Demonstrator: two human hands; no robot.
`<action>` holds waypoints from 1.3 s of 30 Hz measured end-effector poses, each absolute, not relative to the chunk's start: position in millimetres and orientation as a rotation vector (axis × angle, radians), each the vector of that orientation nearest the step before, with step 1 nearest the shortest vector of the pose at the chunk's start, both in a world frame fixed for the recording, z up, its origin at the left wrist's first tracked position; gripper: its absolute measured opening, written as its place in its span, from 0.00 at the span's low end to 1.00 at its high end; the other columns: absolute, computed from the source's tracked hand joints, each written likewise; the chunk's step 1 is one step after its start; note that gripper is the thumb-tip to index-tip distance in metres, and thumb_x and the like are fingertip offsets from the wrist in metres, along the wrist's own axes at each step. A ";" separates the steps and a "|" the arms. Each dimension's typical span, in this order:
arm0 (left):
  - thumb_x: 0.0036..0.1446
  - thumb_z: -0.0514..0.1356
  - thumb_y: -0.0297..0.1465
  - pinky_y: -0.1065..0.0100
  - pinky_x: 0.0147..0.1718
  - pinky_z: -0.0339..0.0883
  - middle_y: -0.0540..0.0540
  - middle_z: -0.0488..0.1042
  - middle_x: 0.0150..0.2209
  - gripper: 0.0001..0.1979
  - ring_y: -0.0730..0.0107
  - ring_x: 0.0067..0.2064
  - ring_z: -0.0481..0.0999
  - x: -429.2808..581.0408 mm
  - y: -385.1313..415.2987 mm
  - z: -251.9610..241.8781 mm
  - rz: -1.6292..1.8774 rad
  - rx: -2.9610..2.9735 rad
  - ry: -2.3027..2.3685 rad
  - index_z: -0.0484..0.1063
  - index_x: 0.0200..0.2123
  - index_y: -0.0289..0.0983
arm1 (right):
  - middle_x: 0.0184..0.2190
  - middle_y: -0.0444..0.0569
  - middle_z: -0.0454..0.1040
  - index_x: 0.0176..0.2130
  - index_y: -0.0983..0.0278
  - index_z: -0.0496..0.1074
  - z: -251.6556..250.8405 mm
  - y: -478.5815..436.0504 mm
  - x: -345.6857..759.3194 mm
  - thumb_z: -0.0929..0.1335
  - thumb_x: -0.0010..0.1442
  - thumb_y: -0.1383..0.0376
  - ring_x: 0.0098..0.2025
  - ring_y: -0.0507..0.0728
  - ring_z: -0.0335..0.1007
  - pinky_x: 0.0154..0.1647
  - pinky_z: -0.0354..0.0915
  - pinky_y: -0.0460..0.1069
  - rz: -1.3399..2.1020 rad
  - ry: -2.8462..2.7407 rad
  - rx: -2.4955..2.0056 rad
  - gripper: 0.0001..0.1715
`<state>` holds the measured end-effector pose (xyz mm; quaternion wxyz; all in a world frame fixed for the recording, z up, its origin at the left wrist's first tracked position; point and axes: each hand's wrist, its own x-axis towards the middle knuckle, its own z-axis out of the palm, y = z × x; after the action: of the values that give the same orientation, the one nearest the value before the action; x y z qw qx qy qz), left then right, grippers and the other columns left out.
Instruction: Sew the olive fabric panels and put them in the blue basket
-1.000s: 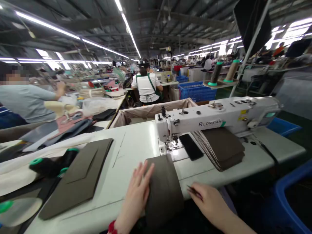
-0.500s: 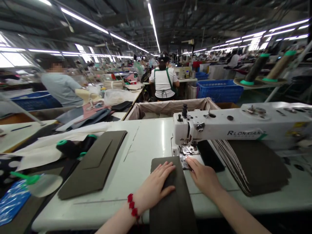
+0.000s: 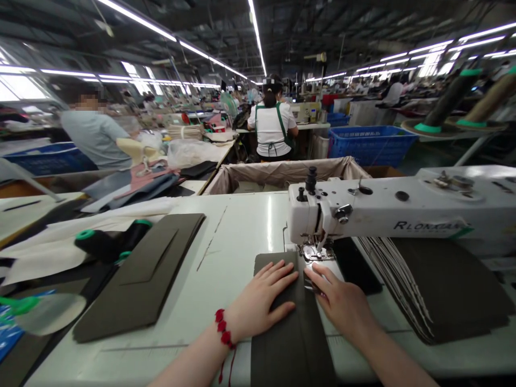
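Pressing a dark olive fabric panel (image 3: 291,344) flat under both hands at the presser foot (image 3: 318,252) of a sewing machine (image 3: 403,207).

The left hand (image 3: 262,301), a red bead bracelet (image 3: 223,328) at its wrist, lies palm-down with fingers spread on the panel's left half. The right hand (image 3: 341,303) rests on the right edge, its fingertips pointing up at the foot and nearer to it than the left. It may be pinching a small dark tool, though the view is too blurred to tell. The panel's long axis runs straight away from the person, its far end just short of the foot and its near end hanging over the table (image 3: 242,226) edge. A fanned stack of cut panels (image 3: 443,285) lies right of the right hand; two flat panels (image 3: 141,279) and a thread cone (image 3: 107,244) lie well left of the left hand.
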<state>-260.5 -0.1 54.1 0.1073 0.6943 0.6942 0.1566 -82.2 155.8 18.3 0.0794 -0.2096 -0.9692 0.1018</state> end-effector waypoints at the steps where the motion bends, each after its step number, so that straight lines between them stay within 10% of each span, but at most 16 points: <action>1: 0.63 0.56 0.39 0.51 0.65 0.46 0.49 0.51 0.66 0.30 0.58 0.67 0.47 -260.6 0.0 54.4 0.465 2.041 2.039 0.50 0.65 0.46 | 0.63 0.44 0.59 0.62 0.51 0.58 18.2 155.9 -82.2 0.61 0.61 0.69 0.47 0.56 0.72 0.41 0.69 0.50 0.306 -2.902 -0.625 0.31; 39: 0.62 0.57 0.36 0.49 0.65 0.44 0.49 0.57 0.64 0.26 0.57 0.66 0.51 -266.6 2.6 51.8 0.531 2.081 2.015 0.57 0.63 0.47 | 0.64 0.44 0.58 0.63 0.51 0.56 20.2 155.5 -82.5 0.62 0.61 0.69 0.46 0.56 0.72 0.39 0.70 0.50 0.257 -2.943 -0.628 0.33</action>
<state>-266.6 2.6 51.8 0.0980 0.7032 0.6809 0.1794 -82.5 155.5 20.2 0.0606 -0.2077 -0.9726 0.0849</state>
